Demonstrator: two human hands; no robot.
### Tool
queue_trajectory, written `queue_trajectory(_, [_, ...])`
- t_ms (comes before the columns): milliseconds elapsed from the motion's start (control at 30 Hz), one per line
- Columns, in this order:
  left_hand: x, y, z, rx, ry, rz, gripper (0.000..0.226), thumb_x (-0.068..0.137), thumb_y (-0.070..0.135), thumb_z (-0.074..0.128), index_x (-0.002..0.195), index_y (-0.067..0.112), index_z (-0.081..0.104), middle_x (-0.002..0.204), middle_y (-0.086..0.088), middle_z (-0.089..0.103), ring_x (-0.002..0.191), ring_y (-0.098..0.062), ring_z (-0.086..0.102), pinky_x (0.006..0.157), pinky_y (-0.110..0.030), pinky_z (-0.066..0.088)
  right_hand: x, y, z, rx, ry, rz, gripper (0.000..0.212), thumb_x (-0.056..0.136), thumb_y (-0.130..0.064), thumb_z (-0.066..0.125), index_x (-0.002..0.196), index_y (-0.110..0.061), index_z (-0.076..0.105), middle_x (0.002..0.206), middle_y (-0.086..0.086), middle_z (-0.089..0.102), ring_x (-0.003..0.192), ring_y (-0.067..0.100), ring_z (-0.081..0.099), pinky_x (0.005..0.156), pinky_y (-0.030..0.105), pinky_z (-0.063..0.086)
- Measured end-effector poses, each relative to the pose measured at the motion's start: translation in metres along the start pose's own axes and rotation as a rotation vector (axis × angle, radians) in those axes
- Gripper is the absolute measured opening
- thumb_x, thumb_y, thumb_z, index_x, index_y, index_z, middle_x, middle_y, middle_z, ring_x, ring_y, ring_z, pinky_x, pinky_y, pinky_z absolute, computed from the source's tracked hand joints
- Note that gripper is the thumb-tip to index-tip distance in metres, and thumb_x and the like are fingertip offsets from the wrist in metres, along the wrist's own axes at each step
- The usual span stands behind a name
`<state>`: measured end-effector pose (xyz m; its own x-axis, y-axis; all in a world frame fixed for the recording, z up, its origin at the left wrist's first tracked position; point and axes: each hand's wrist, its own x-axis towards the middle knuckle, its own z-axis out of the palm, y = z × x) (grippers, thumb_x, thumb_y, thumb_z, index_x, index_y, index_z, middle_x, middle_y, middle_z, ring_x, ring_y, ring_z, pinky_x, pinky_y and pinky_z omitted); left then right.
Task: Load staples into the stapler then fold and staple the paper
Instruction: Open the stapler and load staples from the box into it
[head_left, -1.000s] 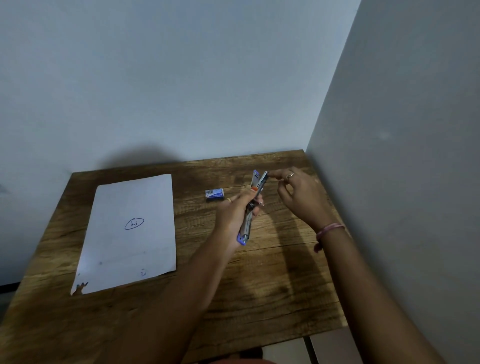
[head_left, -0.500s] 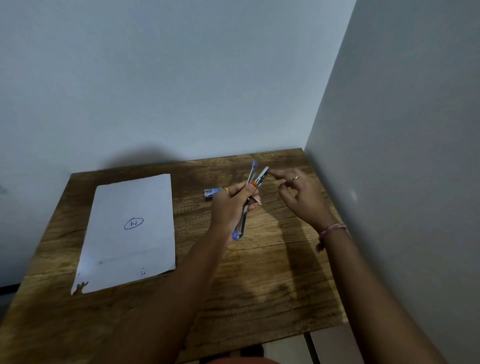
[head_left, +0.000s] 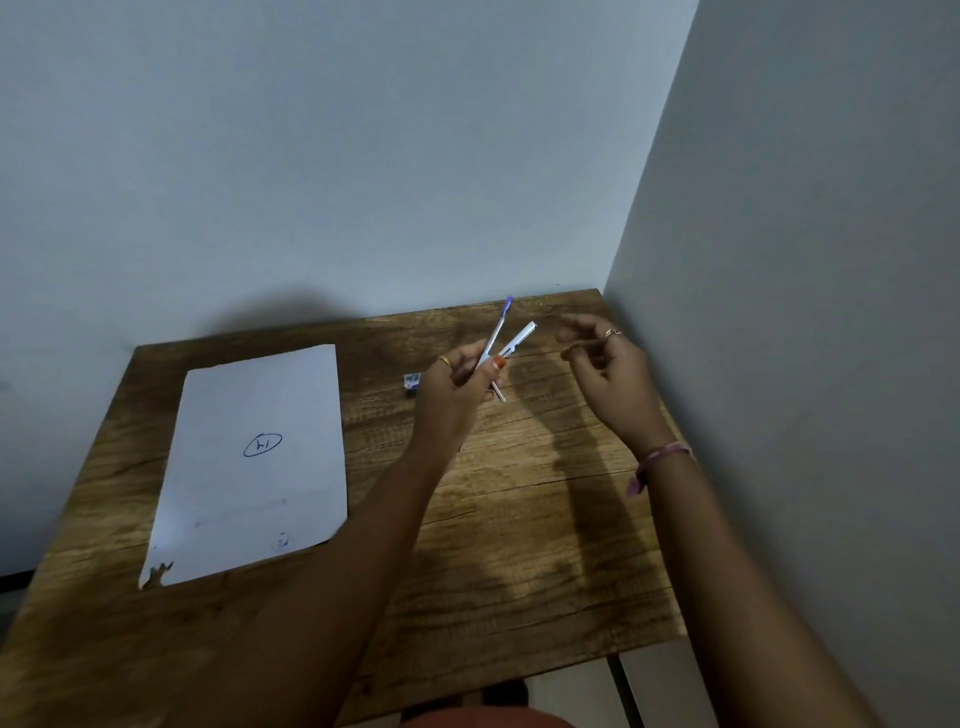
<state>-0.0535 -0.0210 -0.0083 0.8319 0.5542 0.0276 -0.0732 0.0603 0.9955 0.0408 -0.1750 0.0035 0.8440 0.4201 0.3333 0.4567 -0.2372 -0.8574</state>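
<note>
My left hand (head_left: 451, 397) holds a small blue and silver stapler (head_left: 506, 340) above the table, its two arms spread apart in a V. My right hand (head_left: 608, 371) hovers just right of the stapler's tip, apart from it, with fingers loosely curled; whether it pinches any staples is too small to tell. A small blue staple box (head_left: 412, 382) lies on the table behind my left hand, partly hidden. A white sheet of paper (head_left: 254, 462) with a circled mark lies flat on the left of the table.
The wooden table (head_left: 519, 545) stands in a corner, with one wall at its back edge and another along its right edge. The paper's near left corner is torn. A strip of floor shows beyond the table's front edge.
The stapler has opened wider, its top arm swung up. My right hand has pulled away from its tip to the right. My left hand shifted slightly left and up.
</note>
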Motion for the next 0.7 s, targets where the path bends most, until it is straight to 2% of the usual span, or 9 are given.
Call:
queue_trajectory(100, [0.002,-0.005,-0.003,-0.005,0.000,0.026,0.025,0.090,0.008,0.062,0.114,0.016,0.064,0.088,0.000,0.072,0.074,-0.007,0.067,0.065,-0.020,0.054,0.000,-0.008,0.005,0.068,0.069,-0.036,0.053,0.092,0.000,0.044,0.134,-0.030,0.039,0.108,-0.003,0.061,0.086,0.011,0.065,0.073,0.017,0.049])
queue_trajectory(167, [0.002,-0.007,-0.003,0.065,-0.013,0.086,0.026,0.090,0.007,0.061,0.114,0.018,0.063,0.088,0.002,0.071,0.077,-0.008,0.068,0.071,-0.022,0.054,-0.003,-0.010,0.010,0.065,0.053,-0.083,0.064,0.092,0.003,0.042,0.140,-0.035,0.025,0.115,0.001,0.055,0.086,0.010,0.066,0.077,0.015,0.049])
queue_trajectory(300, [0.005,-0.007,-0.001,0.131,-0.034,0.163,0.029,0.089,0.004,0.062,0.118,0.009,0.061,0.095,0.003,0.069,0.082,0.000,0.067,0.072,-0.013,0.052,-0.005,-0.007,0.012,-0.176,-0.215,-0.156,0.072,0.087,0.011,0.038,0.147,-0.028,0.029,0.129,-0.005,0.044,0.110,0.014,0.059,0.089,0.016,0.045])
queue_trajectory(400, [0.008,-0.008,-0.003,0.092,-0.025,0.157,0.026,0.090,0.003,0.060,0.115,0.009,0.061,0.100,-0.001,0.069,0.088,-0.008,0.067,0.074,-0.015,0.052,-0.002,-0.010,0.013,-0.055,-0.047,-0.130,0.079,0.087,0.009,0.038,0.149,-0.035,0.017,0.130,-0.013,0.043,0.109,0.007,0.058,0.087,0.016,0.045])
queue_trajectory(467, [0.009,-0.009,-0.003,0.041,-0.018,0.141,0.026,0.090,0.003,0.060,0.115,0.008,0.061,0.102,0.000,0.069,0.091,-0.009,0.067,0.076,-0.015,0.051,-0.002,-0.010,0.015,0.039,0.068,-0.102,0.082,0.088,0.008,0.039,0.149,-0.036,0.005,0.133,-0.003,0.045,0.103,0.002,0.060,0.085,0.013,0.046])
queue_trajectory(533, [0.009,-0.008,-0.002,0.002,-0.028,0.122,0.024,0.090,0.005,0.060,0.113,0.013,0.062,0.101,0.005,0.069,0.090,-0.006,0.068,0.076,-0.014,0.051,-0.001,-0.010,0.014,-0.064,-0.043,-0.144,0.085,0.085,0.011,0.040,0.150,-0.036,0.009,0.140,0.004,0.040,0.112,0.006,0.056,0.089,0.014,0.046])
queue_trajectory(600, [0.010,-0.009,-0.001,-0.068,-0.045,0.076,0.023,0.090,0.007,0.060,0.111,0.018,0.062,0.102,0.005,0.070,0.090,-0.013,0.068,0.078,-0.019,0.053,-0.001,-0.010,0.010,-0.255,-0.213,-0.260,0.086,0.080,0.015,0.039,0.150,-0.031,0.020,0.145,0.005,0.039,0.128,0.014,0.046,0.103,0.025,0.041])
queue_trajectory(633, [0.010,-0.009,-0.001,-0.095,-0.046,0.052,0.023,0.091,0.008,0.060,0.111,0.018,0.062,0.103,0.003,0.070,0.091,-0.016,0.067,0.079,-0.022,0.053,0.002,-0.011,0.008,-0.250,-0.201,-0.282,0.085,0.080,0.015,0.039,0.150,-0.030,0.021,0.146,0.006,0.040,0.130,0.015,0.043,0.105,0.026,0.039])
queue_trajectory(700, [0.010,-0.009,-0.002,-0.127,-0.039,0.014,0.022,0.091,0.010,0.059,0.111,0.018,0.062,0.102,0.002,0.071,0.089,-0.016,0.068,0.078,-0.023,0.053,0.007,-0.019,0.008,-0.050,-0.023,-0.213,0.082,0.085,0.010,0.038,0.150,-0.032,0.013,0.143,0.006,0.042,0.121,0.014,0.051,0.093,0.017,0.042])
